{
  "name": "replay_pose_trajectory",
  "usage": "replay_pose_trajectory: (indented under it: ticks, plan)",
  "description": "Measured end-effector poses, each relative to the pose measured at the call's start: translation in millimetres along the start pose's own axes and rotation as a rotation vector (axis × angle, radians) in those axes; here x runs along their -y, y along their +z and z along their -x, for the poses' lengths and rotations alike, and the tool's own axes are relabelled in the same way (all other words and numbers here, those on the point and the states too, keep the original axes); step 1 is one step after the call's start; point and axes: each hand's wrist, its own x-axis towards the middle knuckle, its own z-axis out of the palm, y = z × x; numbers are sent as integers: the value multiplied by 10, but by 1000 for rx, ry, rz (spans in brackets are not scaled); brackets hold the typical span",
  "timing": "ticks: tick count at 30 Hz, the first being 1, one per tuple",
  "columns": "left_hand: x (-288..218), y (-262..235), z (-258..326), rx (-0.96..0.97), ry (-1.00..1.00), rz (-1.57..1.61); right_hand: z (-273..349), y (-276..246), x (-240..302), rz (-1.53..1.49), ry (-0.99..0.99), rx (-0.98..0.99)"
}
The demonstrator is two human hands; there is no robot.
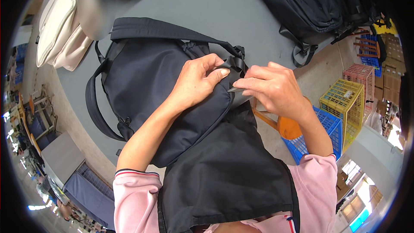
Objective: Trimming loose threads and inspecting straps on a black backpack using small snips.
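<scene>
A dark navy backpack (144, 75) lies on the grey table in front of me, its padded shoulder strap (164, 29) arching along the far side. At the backpack's right end, my left hand (199, 80) pinches a black webbing strap (235, 63) between thumb and fingers. Close beside it, my right hand (276, 87) is closed around a small metal tool with a pointed blade (235, 89). The blade's tip points left, toward the backpack's edge just under the webbing. Most of the tool is hidden inside my fingers, so its exact kind does not show.
A cream bag (60, 30) stands at the table's (194, 2) far left. Black backpacks (302, 6) lie at the far right, straps hanging over the edge. Blue (325, 125), yellow (345, 97) and pink (362, 74) plastic crates stand on the floor to the right. My black apron (224, 168) meets the backpack's near side.
</scene>
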Motion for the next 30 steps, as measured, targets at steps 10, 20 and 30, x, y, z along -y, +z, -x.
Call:
replay_pose_trajectory:
  ticks: [10, 20, 30]
  plan:
    - [12, -37, -2, -11, -14, 40, 76, 153, 41, -156, 134, -85]
    - [24, -94, 301, -90, 254, 315, 291, 497, 318, -931, 563, -287]
    - [89, -123, 442, -86, 198, 568, 241, 472, 441, -520, 214, -250]
